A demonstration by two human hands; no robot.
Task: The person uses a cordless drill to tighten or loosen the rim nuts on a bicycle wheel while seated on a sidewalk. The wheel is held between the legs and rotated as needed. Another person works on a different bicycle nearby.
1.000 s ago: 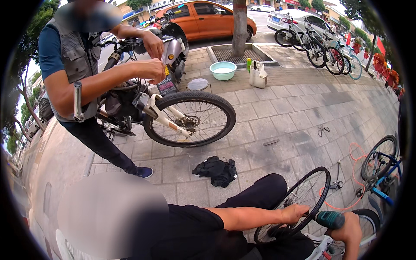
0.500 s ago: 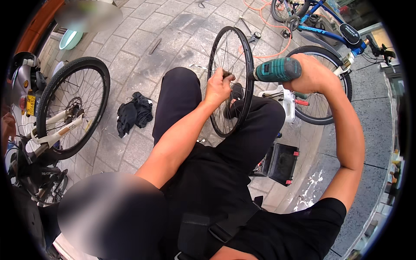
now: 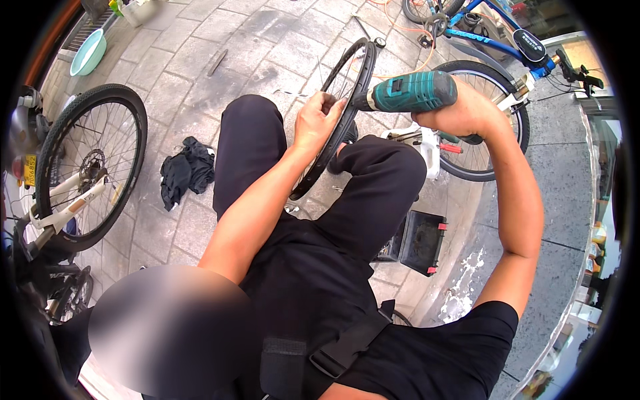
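A tyreless bicycle wheel (image 3: 364, 72) with a black rim and thin spokes stands tilted between my knees. At the rim's inner side, among the spokes, is my left hand (image 3: 317, 123); its thumb and fingers are pinched together, and what lies between them is hidden. My right hand (image 3: 461, 113) is wrapped round the grip of a teal and black cordless drill (image 3: 415, 92). The drill lies nearly level and points left, its nose against the outer side of the rim near my left fingertips. Whatever bit it carries cannot be seen.
A white bicycle's wheel (image 3: 93, 167) stands at left, near a black cloth (image 3: 188, 172) on the paving. Right of my knee lies an open black toolbox (image 3: 423, 243). A blue bicycle (image 3: 490, 45) and an orange hose (image 3: 427, 57) are at far right; a turquoise basin (image 3: 89, 52) is at far left.
The wheel has turned more edge-on and leans further. My left hand has moved from nearer the spokes' middle to the rim. The drill remains in my right hand, its nose at the rim.
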